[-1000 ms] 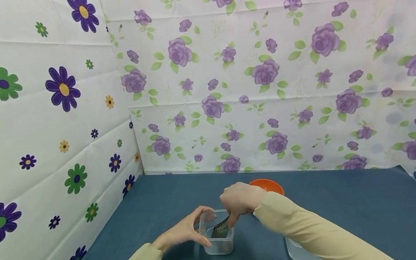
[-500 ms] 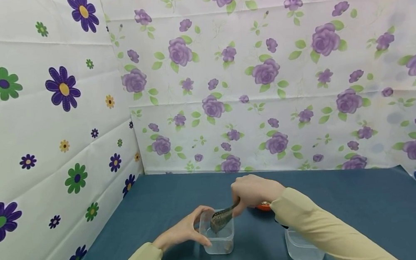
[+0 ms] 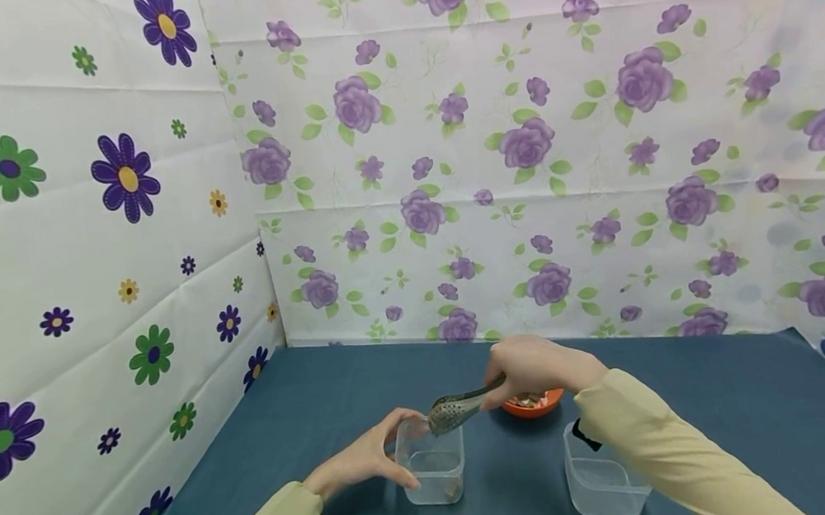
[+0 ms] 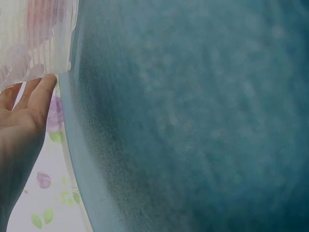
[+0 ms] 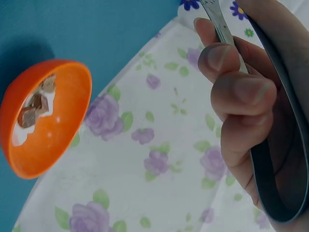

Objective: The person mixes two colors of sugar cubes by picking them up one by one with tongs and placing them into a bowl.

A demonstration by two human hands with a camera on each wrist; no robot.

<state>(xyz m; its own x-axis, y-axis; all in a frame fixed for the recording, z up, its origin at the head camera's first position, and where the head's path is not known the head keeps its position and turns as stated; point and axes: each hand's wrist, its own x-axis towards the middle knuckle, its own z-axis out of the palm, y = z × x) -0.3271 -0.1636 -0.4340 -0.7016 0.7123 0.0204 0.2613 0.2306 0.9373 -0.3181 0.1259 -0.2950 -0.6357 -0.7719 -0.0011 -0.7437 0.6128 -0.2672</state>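
My left hand (image 3: 372, 454) grips the left side of a clear plastic container (image 3: 435, 487), thumb in front and fingers behind. In the left wrist view the fingers (image 4: 42, 99) touch the container's ribbed wall (image 4: 43, 38). A small brownish thing shows faintly in its front right corner. My right hand (image 3: 538, 364) holds metal tongs (image 3: 459, 409), their perforated heads above the container's back right rim. In the right wrist view the fingers (image 5: 246, 92) curl round the tongs' arms, with the dark bent end (image 5: 275, 212) below. Whether the tongs hold anything cannot be told.
An orange bowl (image 3: 532, 412) with brownish and pale pieces (image 5: 36, 111) stands behind and right of the container, partly under my right hand. A second clear container (image 3: 605, 492) stands at the right, partly behind the right sleeve. Flowered sheets rise behind the blue table cover (image 3: 364, 374).
My right hand has lifted the tongs out of the container and moved right and back. The small brownish thing has come into view in the container. The left hand stays still.
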